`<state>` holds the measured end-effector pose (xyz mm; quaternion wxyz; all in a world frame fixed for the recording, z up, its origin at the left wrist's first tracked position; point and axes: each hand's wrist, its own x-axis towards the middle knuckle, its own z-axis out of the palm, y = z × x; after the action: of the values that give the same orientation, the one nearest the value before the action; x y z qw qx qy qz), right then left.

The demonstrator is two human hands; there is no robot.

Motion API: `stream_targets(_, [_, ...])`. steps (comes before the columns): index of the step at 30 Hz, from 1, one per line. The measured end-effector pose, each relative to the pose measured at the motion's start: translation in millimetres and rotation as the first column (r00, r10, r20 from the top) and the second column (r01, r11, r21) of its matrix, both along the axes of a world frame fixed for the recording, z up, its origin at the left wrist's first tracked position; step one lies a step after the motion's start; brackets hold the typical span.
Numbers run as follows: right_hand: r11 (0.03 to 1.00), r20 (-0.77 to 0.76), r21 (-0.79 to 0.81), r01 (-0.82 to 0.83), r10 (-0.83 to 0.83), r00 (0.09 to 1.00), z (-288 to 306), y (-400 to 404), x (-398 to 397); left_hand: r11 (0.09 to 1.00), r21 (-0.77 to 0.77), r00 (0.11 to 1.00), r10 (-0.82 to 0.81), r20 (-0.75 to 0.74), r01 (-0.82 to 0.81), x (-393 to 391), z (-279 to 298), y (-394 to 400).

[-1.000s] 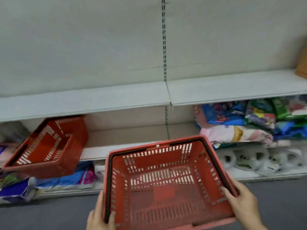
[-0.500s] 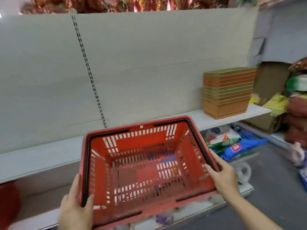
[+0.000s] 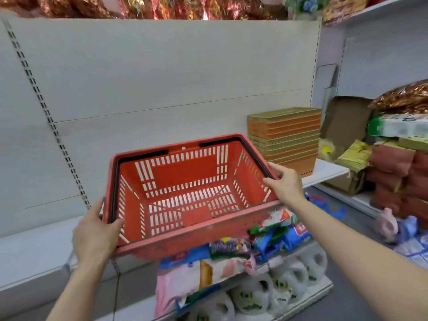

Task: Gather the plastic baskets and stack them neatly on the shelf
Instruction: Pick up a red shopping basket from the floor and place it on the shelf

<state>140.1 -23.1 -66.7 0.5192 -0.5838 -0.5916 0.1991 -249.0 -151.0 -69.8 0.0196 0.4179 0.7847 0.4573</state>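
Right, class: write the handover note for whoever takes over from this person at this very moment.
Left hand grips the red basket at its left rim; right hand grips the right rim. Basket is empty, upright, held over the white shelf, handles folded down. A stack of orange and tan baskets stands on the same shelf, to the right. Done: basket fetched. Left: set it on the shelf, stack neatly, gather any others.
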Motion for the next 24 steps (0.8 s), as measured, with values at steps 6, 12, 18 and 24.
stream_targets(6, [0.993, 0.072, -0.097, 0.071, -0.064, 0.995, 23.9, 102.4, 15.8, 0.998, -0.060, 0.999, -0.029, 0.045, 0.032, -0.4, 6.8, 112.1])
stream_targets(12, [0.977, 0.176, -0.170, 0.132, -0.101, 0.979, 29.0, 177.2, 21.5, 0.990, -0.138, 0.998, 0.005, 0.061, 0.004, -2.6, 13.7, 184.3])
stream_targets(18, [0.970, 0.233, -0.213, 0.115, -0.064, 0.970, 34.4, 225.6, 16.6, 0.985, -0.175, 0.985, 0.029, 0.168, 0.001, -16.5, 13.6, 223.6])
stream_targets(24, [0.975, 0.096, -0.216, 0.040, -0.019, 0.995, 30.3, 240.4, 24.9, 1.000, 0.006, 0.935, -0.006, 0.355, 0.004, -2.8, 17.2, 218.5])
